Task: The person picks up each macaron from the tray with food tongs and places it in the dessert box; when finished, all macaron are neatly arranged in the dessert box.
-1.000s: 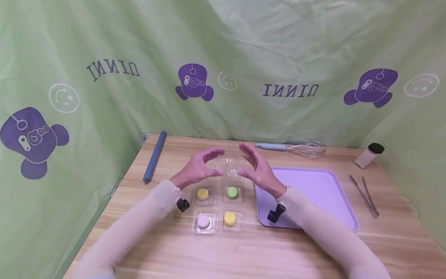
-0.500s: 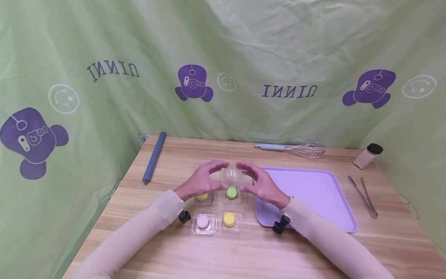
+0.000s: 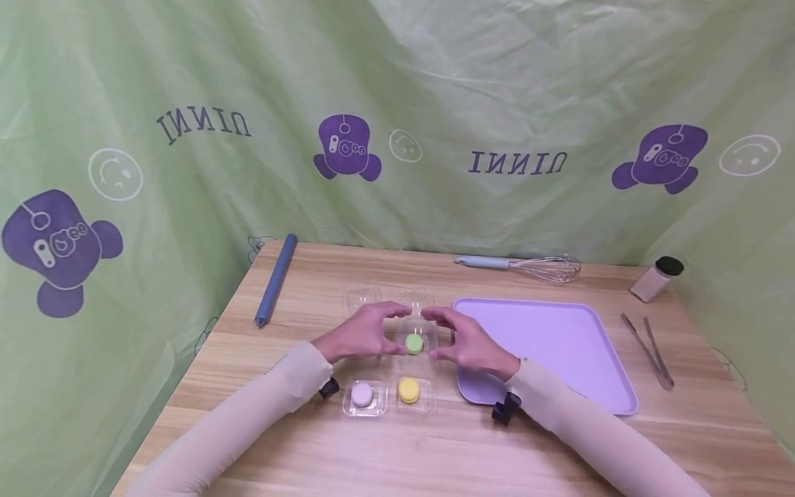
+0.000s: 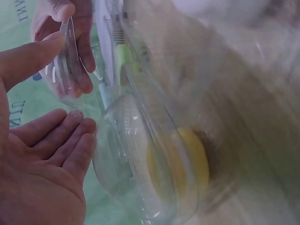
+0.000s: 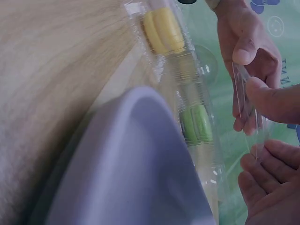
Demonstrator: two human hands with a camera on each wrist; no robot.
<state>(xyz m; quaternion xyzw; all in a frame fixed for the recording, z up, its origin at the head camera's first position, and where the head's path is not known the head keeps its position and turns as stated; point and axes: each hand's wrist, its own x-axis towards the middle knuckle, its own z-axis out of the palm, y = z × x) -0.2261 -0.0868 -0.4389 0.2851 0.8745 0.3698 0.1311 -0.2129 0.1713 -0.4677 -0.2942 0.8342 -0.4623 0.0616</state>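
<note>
A clear plastic lid (image 5: 243, 91) is held by its sides between both hands, above a green macaron (image 3: 414, 344) in a clear container. My left hand (image 3: 366, 331) pinches the lid's left side with thumb and fingers. Opposite it, my right hand (image 3: 472, 342) grips the other side. Below the left hand, a yellow macaron (image 4: 180, 161) sits in its own clear box; the head view hides it behind that hand. Nearer the front lie a lilac macaron (image 3: 362, 395) and another yellow macaron (image 3: 408, 390), each in a clear tray.
A lilac serving tray (image 3: 546, 345) lies just right of the containers. Metal tongs (image 3: 649, 351) and a black-capped jar (image 3: 657, 279) are farther right. A whisk (image 3: 522, 266) lies at the back. At the left is a blue rod (image 3: 276, 279). Another clear dome (image 3: 361, 297) stands behind the containers.
Both hands have come down and nearer together with the lid, from behind the green macaron to just above it. The left hand now covers the back-left yellow macaron in the head view.
</note>
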